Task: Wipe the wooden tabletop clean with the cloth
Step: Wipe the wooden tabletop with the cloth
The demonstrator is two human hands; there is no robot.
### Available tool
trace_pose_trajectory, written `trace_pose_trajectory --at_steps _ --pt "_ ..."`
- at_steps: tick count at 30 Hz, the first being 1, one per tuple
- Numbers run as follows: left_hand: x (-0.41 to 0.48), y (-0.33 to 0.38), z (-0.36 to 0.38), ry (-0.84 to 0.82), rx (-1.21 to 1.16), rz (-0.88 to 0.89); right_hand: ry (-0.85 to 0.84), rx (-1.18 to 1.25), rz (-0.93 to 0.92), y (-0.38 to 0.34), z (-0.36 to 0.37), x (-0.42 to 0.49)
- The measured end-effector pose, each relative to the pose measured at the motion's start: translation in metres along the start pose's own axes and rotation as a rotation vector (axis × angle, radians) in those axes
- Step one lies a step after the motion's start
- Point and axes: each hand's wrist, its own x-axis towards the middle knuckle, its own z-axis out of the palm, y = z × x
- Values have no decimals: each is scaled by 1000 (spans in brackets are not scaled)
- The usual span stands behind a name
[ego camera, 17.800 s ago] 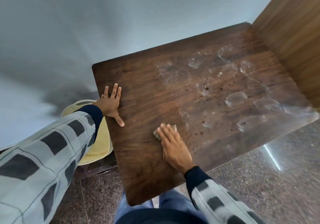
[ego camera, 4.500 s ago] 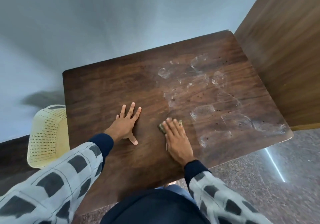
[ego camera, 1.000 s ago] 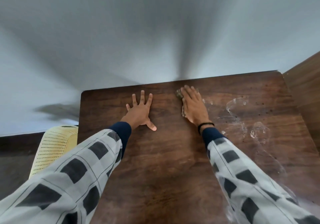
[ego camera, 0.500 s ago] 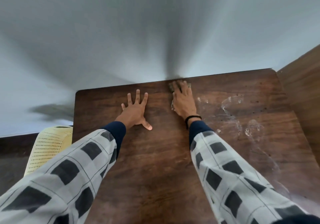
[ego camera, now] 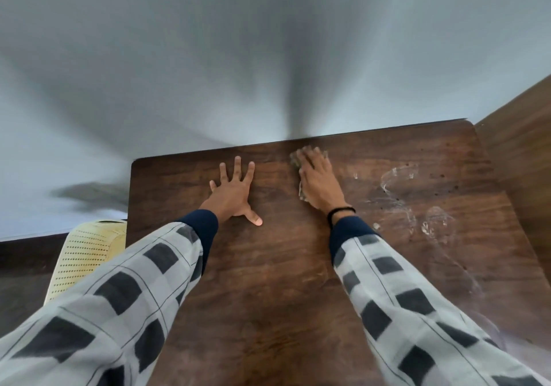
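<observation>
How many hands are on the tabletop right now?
2. The left hand lies flat, fingers spread, on the bare tabletop. The right hand presses the cloth near the far edge, beside it.

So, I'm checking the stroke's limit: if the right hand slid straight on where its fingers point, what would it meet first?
The tabletop edge, just past the cloth; beyond, likely the grey wall, depth unclear.

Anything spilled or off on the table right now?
Yes. Whitish smears and dark specks mark the tabletop on its right side, to the right of the right hand, which presses the cloth near the far edge. Nothing looks askew or damaged.
</observation>
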Motion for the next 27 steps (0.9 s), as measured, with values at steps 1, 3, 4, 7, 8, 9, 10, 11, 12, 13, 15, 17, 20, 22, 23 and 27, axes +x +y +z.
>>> trace_pose_trajectory --at_steps 1,3,4,7,8,9,10,11,12,13,15,17,20,22,23,27 --pt "0 0 0 -3 1 3 -19 -23 -92 6 -1 -14" --pt "0 0 1 2 3 0 -11 -46 -130 30 -11 -21" --pt "0 0 0 -1 1 -2 3 -51 -62 40 -14 -14" --pt "1 1 1 0 -12 3 61 -15 213 45 -17 8" --pt "1 1 1 2 -10 7 72 -21 216 35 -14 8" --pt "2 0 1 4 -10 8 68 -27 169 24 -9 0" --pt "2 -2 1 12 -11 6 50 -28 84 15 -5 -16" --pt "2 -2 1 16 -9 6 18 -35 -15 10 -1 -39" --pt "1 -2 2 12 -5 7 -1 -39 -97 11 0 -64" --pt "0 -2 4 10 -1 9 -14 -38 -140 17 -3 -83" --pt "0 0 2 -3 -7 2 -24 -42 -113 36 -11 -89" --pt "1 -2 -1 -1 -19 -8 8 -40 25 43 -15 -63" --pt "0 0 0 -4 -13 -6 42 -22 170 25 -10 -43" --pt "-1 0 0 1 -10 -5 18 -20 69 12 1 -71" --pt "-1 0 0 2 -10 -6 -6 -26 -6 8 3 -95" --pt "-2 0 -1 1 -9 -8 -19 0 -20 36 -12 -141"
